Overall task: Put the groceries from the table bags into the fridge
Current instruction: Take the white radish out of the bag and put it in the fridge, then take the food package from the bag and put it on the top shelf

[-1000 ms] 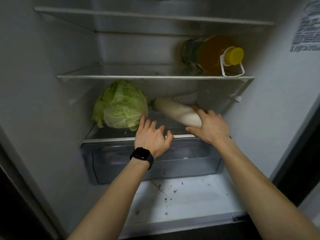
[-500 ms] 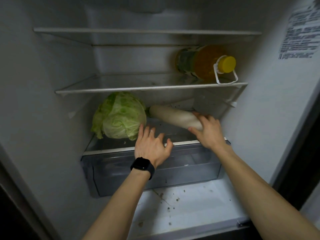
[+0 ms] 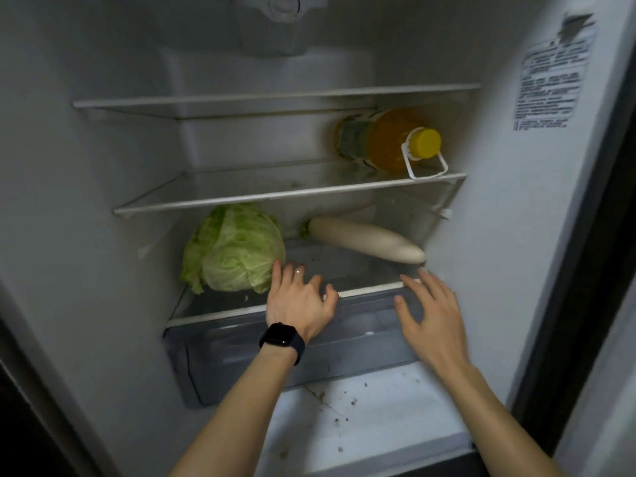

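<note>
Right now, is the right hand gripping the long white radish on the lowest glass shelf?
No: the right hand is open, fingers spread, and the long white radish lies clear of it on the glass shelf.

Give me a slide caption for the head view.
Left hand and right hand, open, by the shelf holding cabbage and white radish.
</note>
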The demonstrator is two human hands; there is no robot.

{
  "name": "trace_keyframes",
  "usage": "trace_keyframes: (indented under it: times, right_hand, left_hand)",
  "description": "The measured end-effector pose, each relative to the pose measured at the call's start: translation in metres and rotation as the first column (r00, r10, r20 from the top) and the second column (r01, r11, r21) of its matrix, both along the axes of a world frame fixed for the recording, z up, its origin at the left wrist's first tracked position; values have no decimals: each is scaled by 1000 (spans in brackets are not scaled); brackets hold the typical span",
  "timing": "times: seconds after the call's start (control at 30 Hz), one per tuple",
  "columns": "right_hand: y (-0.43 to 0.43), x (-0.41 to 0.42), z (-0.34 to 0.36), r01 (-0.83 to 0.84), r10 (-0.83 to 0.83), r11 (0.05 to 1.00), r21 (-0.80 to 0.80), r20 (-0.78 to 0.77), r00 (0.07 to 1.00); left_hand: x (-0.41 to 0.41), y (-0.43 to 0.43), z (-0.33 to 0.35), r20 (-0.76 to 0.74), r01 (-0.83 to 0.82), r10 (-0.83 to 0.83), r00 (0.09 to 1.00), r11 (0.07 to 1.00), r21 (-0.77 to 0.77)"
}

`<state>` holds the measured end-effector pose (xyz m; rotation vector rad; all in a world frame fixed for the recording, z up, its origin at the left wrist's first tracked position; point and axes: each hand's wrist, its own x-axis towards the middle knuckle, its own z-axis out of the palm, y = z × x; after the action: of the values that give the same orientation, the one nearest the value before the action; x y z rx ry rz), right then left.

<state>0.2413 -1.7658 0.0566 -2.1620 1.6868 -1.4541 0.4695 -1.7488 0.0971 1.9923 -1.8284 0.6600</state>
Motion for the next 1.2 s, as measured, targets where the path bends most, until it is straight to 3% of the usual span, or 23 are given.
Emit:
trace_keyframes:
  times: [0.17, 0.33, 0.5, 0.6, 0.77, 0.97, 1.2]
  right_hand:
    - [66, -19, -19, -97, 93, 989, 112, 40, 995]
    - [128, -43, -14, -185, 174, 970, 156, 77, 982]
    - [197, -58, -9, -283, 283, 947, 151, 23, 959]
    - [245, -66, -22, -355, 361, 917, 184, 2, 933]
    - [318, -77, -58, -480, 498, 853, 203, -42, 866]
    - [415, -38, -84, -664, 707, 687, 295, -61, 704]
    - [569, 51, -91, -838, 891, 451, 307, -97, 443]
  left_hand:
    - [-1, 9, 1, -26, 16, -16, 1000, 1000, 0]
    - [-20, 61, -12, -214, 77, -67, 975, 996, 39]
    - [-60, 169, -41, -334, 119, -93, 938, 991, 59]
    - [-78, 248, -62, -427, 56, -45, 903, 998, 15]
    - [-88, 381, -105, -461, -73, 108, 881, 993, 92]
    - [-72, 548, -138, -474, -311, 383, 792, 923, 227]
    - [-36, 764, -152, -465, -613, 664, 586, 738, 282]
